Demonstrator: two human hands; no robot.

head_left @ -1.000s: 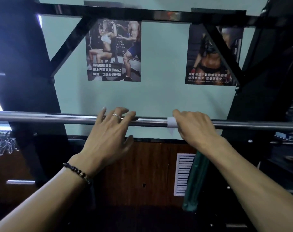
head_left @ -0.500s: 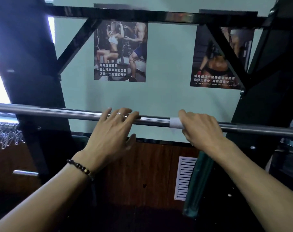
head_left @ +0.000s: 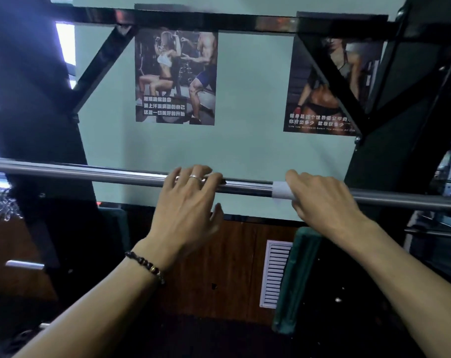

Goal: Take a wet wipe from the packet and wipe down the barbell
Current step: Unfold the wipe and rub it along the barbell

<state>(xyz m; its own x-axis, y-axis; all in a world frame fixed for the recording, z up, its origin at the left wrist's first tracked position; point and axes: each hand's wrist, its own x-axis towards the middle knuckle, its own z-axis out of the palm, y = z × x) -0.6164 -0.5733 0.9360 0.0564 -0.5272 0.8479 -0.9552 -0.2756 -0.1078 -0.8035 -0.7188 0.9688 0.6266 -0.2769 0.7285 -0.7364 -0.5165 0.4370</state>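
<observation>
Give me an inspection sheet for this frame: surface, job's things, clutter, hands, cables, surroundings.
Surface: no table in view; the barbell runs across the frame in a black rack.
Job's things: white wipe wrapped around the barbell, partly under the right hand; packet not seen.
Clutter: nothing seen on the bar; metal clips hang at the left edge.
Hands: left hand rests with its fingers over the bar, not closed round it; right hand grips the wipe on the bar.
Cables: nothing seen.
Surroundings: pale green wall with two posters, wood panel with a white vent, a green pad below the bar.
</observation>
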